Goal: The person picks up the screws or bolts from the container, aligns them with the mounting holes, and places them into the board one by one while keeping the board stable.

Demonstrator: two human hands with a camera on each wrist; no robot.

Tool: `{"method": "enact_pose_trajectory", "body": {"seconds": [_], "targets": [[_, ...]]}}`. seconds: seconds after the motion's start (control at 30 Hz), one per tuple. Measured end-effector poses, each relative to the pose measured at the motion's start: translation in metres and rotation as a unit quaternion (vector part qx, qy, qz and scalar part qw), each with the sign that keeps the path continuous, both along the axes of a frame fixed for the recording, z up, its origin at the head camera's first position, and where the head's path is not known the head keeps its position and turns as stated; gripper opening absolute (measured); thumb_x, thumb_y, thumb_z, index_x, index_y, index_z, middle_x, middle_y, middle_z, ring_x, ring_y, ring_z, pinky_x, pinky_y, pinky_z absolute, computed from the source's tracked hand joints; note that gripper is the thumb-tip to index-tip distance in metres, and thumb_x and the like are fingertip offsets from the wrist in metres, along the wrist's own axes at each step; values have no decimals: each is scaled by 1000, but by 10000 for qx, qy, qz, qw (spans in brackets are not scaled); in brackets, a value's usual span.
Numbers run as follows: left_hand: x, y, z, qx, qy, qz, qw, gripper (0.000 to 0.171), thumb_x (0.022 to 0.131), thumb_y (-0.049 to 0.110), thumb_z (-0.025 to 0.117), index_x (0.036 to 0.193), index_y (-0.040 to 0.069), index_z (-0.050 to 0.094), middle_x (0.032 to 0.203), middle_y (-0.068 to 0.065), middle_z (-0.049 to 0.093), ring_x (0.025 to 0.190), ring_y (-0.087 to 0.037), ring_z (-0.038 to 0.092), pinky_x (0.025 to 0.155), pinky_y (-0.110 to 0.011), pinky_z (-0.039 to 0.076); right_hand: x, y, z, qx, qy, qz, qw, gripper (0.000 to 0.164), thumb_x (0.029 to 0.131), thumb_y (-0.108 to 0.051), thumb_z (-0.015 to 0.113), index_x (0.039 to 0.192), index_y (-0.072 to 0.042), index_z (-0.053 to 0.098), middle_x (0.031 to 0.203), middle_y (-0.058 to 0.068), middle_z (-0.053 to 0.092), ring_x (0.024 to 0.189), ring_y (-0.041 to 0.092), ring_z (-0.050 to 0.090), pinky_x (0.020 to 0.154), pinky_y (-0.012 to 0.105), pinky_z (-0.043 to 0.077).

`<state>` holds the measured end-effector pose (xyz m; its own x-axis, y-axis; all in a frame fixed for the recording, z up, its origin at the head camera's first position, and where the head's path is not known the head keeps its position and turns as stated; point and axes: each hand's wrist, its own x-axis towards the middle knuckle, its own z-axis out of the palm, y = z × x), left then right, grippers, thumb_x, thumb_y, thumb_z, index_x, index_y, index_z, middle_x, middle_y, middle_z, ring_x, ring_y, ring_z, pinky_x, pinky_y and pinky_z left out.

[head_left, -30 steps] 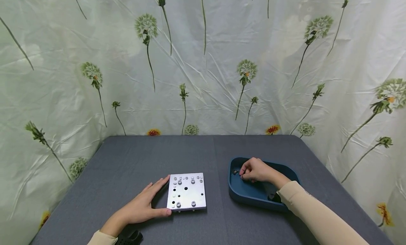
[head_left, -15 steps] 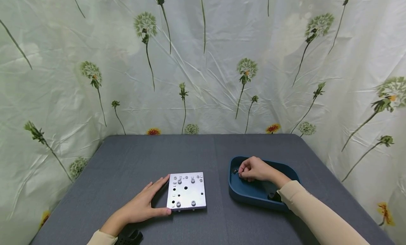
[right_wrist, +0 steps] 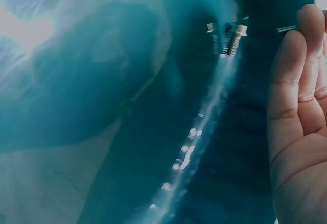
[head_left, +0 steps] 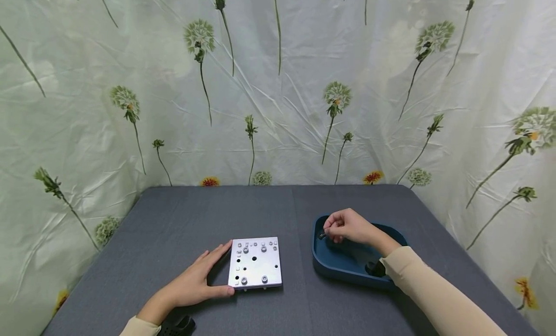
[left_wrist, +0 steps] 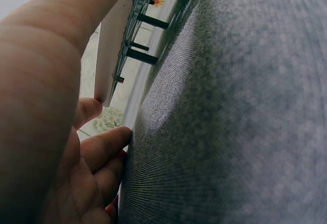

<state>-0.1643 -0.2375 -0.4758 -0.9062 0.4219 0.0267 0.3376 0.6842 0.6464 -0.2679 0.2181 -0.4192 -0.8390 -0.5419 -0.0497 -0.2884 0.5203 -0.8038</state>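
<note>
My left hand (head_left: 197,280) spans the left side of a square metal plate (head_left: 265,267), holding it between thumb at the near corner and index finger at the far corner. Screw heads and holes dot its top. In the left wrist view threaded screws (left_wrist: 153,21) stick out beneath the plate. Over the left end of a blue tray (head_left: 343,273), my right hand (head_left: 352,227) has its fingertips together. A thin metal pin (right_wrist: 286,28) pokes out from them in the right wrist view; its other end is hidden. Beside that hand, several screws (right_wrist: 236,40) lie in the tray.
More small shiny pieces (right_wrist: 186,152) show along the tray in the right wrist view. Grey cloth covers the table (head_left: 217,210). A flowered curtain (head_left: 278,99) hangs behind it and at both sides.
My right hand has risen slightly and shifted a little left and away within the tray's outline. The left hand and the plate have stayed put.
</note>
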Motion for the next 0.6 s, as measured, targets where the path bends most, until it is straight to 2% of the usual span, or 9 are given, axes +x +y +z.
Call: {"method": "enact_pose_trajectory", "body": {"seconds": [0.2,0.37,0.6], "targets": [[0,-1,0,44,-43,-37,10000,112,84,60,86,172,18,30,174,-17,37,161,-48,33,131,-73,16,4,-3,13,-264,-31,-93,9996,22,104,-10,68,110,10,70,87,19,74,71,15,67,69,36,64],[0,-1,1,67,-44,-51,10000,112,85,60,86,172,19,29,174,-17,36,161,-49,33,131,-74,16,6,-4,19,-480,-43,-138,9987,24,104,-10,68,112,13,69,90,26,73,70,15,66,68,31,62],[1,-1,1,118,-19,-88,9999,111,85,59,86,172,19,29,174,-16,36,160,-49,33,131,-74,16,8,-9,23,-789,-26,-81,9968,28,107,-11,65,114,16,66,92,30,72,71,15,67,69,28,63]]}}
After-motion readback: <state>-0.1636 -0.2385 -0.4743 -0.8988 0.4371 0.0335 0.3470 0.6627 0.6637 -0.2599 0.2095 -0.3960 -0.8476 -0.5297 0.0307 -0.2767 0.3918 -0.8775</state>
